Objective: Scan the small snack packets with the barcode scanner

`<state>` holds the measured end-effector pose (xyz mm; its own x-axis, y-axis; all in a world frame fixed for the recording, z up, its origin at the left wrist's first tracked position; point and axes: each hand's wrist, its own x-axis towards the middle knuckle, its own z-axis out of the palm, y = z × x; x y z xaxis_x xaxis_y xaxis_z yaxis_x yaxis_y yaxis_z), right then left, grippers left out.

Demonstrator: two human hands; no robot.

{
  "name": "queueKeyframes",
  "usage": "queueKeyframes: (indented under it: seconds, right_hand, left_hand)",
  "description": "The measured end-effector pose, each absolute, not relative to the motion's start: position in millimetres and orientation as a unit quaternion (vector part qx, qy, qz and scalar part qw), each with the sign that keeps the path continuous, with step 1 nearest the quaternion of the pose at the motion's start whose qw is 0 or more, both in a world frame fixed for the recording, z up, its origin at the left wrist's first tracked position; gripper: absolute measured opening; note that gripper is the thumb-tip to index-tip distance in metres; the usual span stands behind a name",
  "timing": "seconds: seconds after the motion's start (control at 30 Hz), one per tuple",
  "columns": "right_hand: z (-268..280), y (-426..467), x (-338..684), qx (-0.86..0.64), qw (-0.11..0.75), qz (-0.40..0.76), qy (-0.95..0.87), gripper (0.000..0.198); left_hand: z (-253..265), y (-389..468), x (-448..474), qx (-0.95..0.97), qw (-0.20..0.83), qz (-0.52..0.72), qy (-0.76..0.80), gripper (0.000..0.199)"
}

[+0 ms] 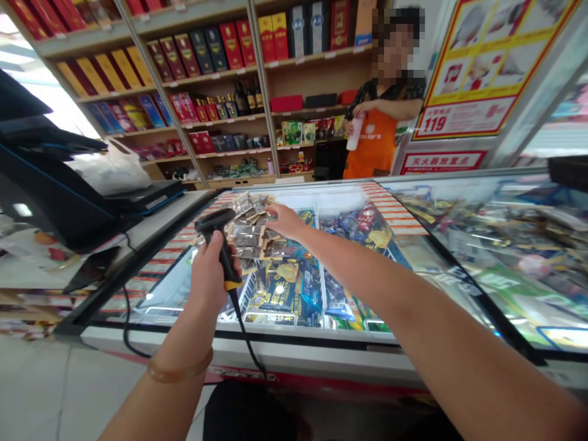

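My left hand (209, 277) grips the handle of a black barcode scanner (217, 236) with an orange band, its head aimed forward over the freezer lid and its cable hanging down. My right hand (283, 220) reaches ahead and rests its fingers on a pile of small dark packets (250, 229) lying on the glass lid of a chest freezer (294, 337). The scanner head is just left of the packets. Through the glass show several wrapped frozen items.
A black till and screen (50, 184) stand at left on a counter. A person in an orange apron (379, 135) stands behind the freezer holding a white bottle. Shelves of boxed goods (206, 73) fill the back wall. A second glass-topped freezer (514, 245) extends right.
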<state>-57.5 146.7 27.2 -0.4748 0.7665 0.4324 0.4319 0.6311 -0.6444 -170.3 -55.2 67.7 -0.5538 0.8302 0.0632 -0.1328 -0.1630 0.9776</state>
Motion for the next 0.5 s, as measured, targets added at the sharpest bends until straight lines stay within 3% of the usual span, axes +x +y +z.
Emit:
queueKeyframes:
  seconds: [0.33,0.5]
  right_hand:
    - [-16,148,216,-0.579,0.403,0.099,-0.702,0.030]
    - [-31,121,366,-0.724,0.372,0.016,-0.581,0.024]
  left_hand:
    - [51,1,-30,0.411,0.497,0.602,0.472,0.048]
    - [39,10,20,0.450,0.535,0.561,0.444,0.046]
